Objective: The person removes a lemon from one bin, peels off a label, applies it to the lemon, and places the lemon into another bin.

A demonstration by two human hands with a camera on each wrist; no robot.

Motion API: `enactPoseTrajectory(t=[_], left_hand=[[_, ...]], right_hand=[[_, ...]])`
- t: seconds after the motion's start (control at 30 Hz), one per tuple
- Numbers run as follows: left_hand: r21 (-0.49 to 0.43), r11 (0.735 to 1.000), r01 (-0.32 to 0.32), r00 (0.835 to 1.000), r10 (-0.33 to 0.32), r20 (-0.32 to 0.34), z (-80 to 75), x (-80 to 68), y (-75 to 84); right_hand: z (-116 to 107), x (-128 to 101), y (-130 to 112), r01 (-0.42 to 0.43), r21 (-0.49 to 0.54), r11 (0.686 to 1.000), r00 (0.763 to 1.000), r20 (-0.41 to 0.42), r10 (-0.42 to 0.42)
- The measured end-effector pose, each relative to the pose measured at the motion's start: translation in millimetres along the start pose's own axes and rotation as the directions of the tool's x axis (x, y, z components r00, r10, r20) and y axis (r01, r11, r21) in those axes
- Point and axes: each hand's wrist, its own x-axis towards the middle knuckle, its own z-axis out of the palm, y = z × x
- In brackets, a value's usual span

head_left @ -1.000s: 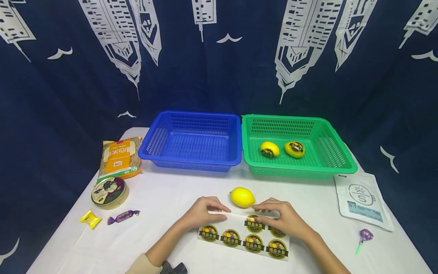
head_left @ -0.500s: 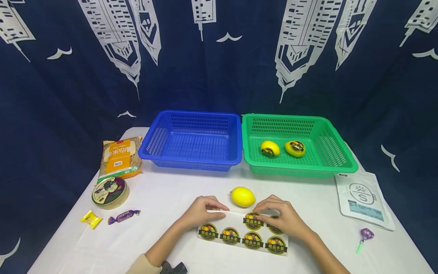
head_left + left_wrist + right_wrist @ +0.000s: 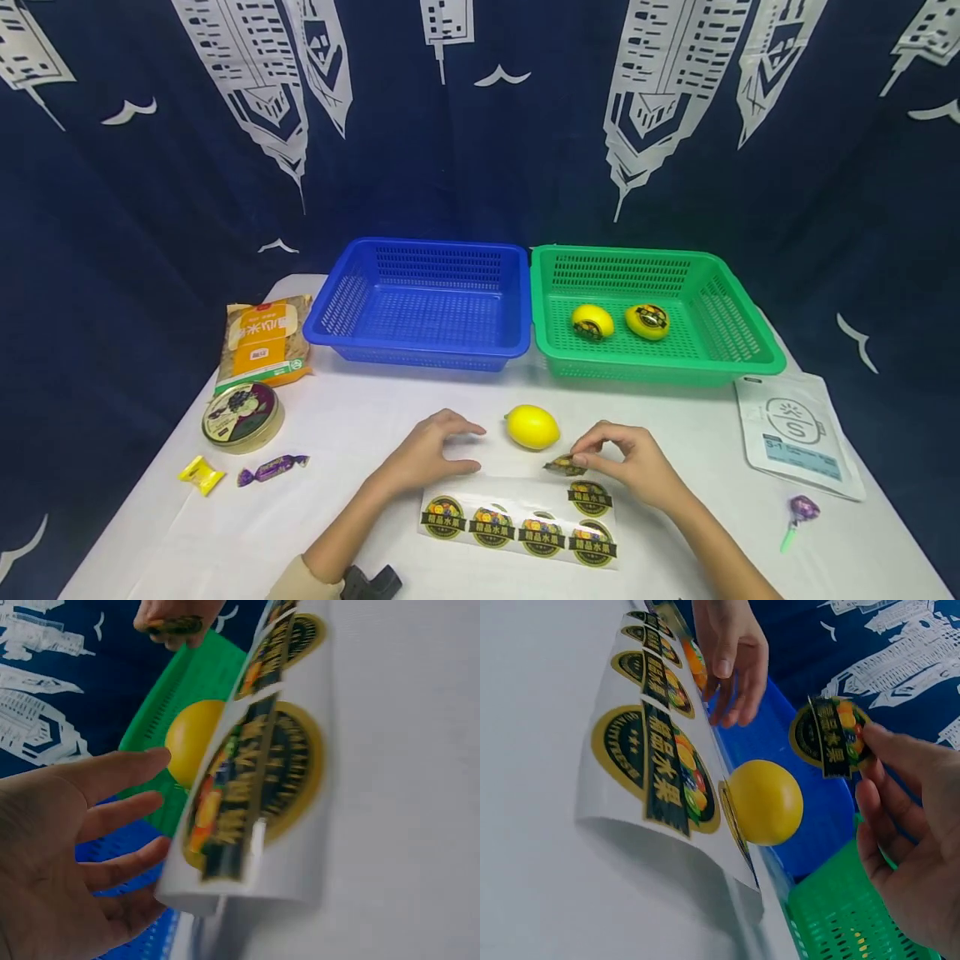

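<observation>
While the right hand [image 3: 633, 461] pinches a peeled sticker [image 3: 564, 466] just beside the lemon [image 3: 532, 427], the left hand [image 3: 431, 452], fingers relaxed, presses the sticker sheet [image 3: 517, 521] on the table [image 3: 360, 417].

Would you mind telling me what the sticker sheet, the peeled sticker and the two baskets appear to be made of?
Sticker sheet: seemingly glossy white backing paper; it curls up at one edge.
Peeled sticker, pinched by the right hand: thin printed film or coated paper, flexing slightly.
Blue basket and green basket: apparently moulded plastic, with uniform colour and slotted walls.
</observation>
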Motion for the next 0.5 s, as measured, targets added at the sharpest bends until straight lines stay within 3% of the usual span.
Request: enactPoseTrajectory(t=[0.1, 0.2, 0.37, 0.5], left_hand=[[0.016, 1.000, -0.013, 0.999, 0.014, -0.037, -1.7, 14.8, 4.9], [-0.015, 0.998, -0.057, 0.997, 0.056, -0.052, 7.6, 33.0, 4.0], [-0.124, 0.983, -0.135, 0.991, 0.133, -0.025, 31.5, 56.6, -2.1], [-0.200, 0.968, -0.149, 0.988, 0.152, 0.001, 44.8, 63.9, -7.8]], right_hand=[[-4.7, 3.1, 1.6, -0.033, -0.072, 0.997, 0.997, -0.075, 0.028], [-7.5, 7.0, 4.2, -0.069, -0.107, 0.992, 0.992, -0.109, 0.057], [-9.7, 14.9, 6.8, -0.144, -0.118, 0.982, 0.985, -0.117, 0.131], [-9.9, 20.5, 8.2, -0.200, -0.105, 0.974, 0.976, -0.109, 0.188]])
